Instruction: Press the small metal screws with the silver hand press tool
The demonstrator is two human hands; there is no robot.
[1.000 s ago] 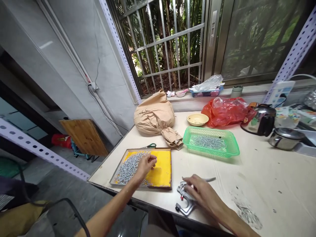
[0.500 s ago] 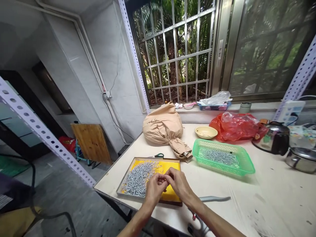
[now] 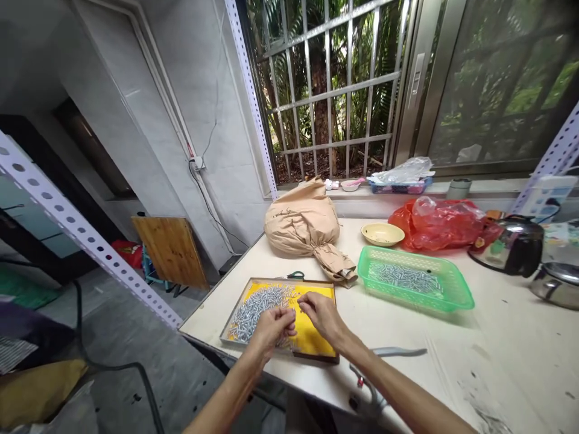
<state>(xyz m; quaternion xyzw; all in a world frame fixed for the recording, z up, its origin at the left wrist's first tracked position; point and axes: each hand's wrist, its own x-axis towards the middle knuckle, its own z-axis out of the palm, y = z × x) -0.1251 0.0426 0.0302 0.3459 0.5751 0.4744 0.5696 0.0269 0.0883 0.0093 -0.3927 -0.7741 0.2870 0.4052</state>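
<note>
Many metal screws (image 3: 260, 301) heap toward the left edge of the shallow tray (image 3: 314, 342), by the bench (image 3: 425, 386)'s near edge. Above it, left hand (image 3: 274, 325) and right hand (image 3: 320, 312) stand apart, fingers pinched narrow; I cannot tell whether they grip anything.

Right hand (image 3: 324, 317), one: shifted from metal tool (image 3: 400, 351) to over tray (image 3: 316, 342). Left hand (image 3: 272, 327), one: newly parted from right.
</note>
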